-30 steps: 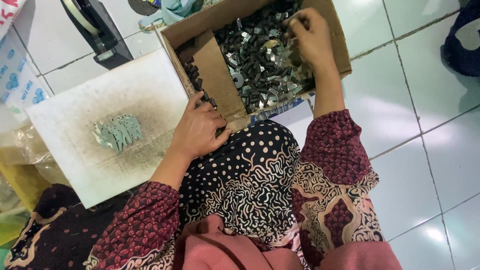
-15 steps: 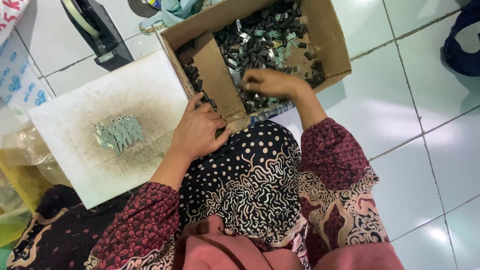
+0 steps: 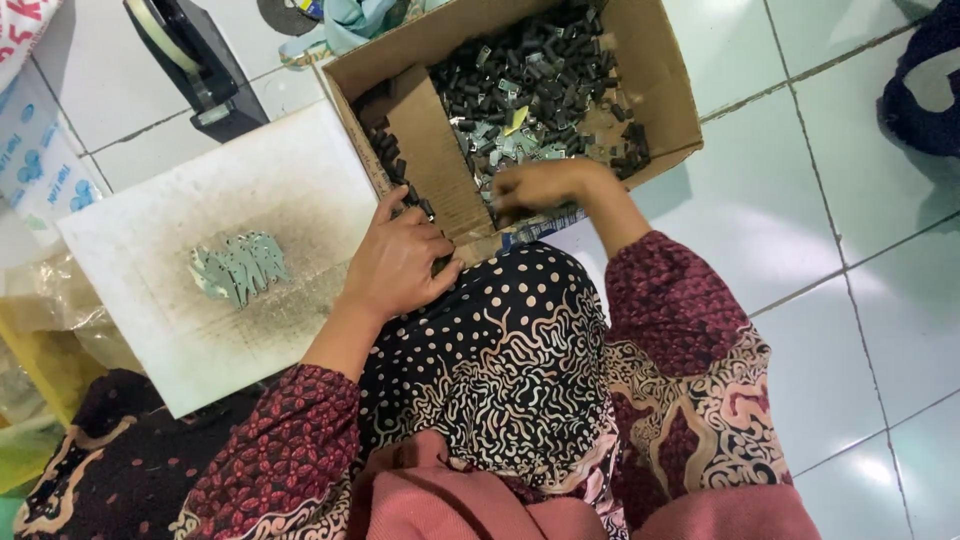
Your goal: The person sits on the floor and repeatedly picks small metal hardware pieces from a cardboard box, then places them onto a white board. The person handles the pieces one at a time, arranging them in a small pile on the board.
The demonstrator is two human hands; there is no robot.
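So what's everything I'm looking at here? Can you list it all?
cardboard box: one, brown, open on the floor, top centre
small metal parts: many, dark grey and silver, heaped in the box
white board: one, smudged grey, left of the box
stacked metal pieces: one small row, pale grey, on the board
tape dispenser: one, black, top left
floor tiles: white, right side
patterned clothing: dark, dotted and swirled, over the lap
left hand: resting at the box's near corner
right hand: reaching into the box's near edge
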